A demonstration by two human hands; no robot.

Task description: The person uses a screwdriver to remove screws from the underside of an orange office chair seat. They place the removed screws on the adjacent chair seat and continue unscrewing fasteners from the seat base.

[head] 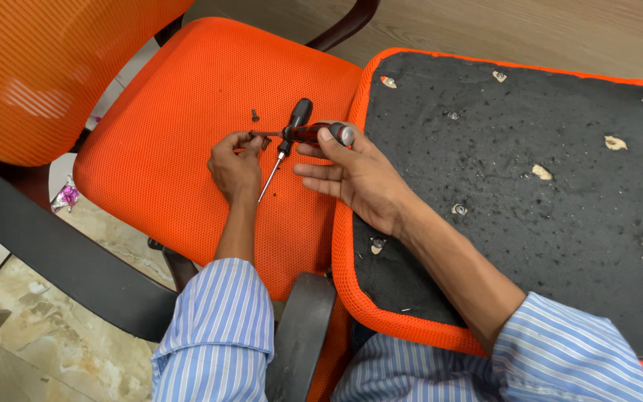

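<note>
Floor: shiny stone tiles (61, 350), light brown with swirls, at the bottom left.
Far floor: plain tan strip (530, 30) along the top edge.
Litter: small pink wrapper (66, 196) on the tiles.

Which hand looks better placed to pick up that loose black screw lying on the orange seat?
Probably the left hand: it lies nearest the loose screw. The right hand already has its grip on the red-handled screwdriver.

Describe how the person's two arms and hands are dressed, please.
Both arms wear a shirt with light blue and white vertical stripes. The left sleeve and right sleeve are pushed up, with cuffs above the forearms. The left hand and right hand are bare, without gloves.
</note>
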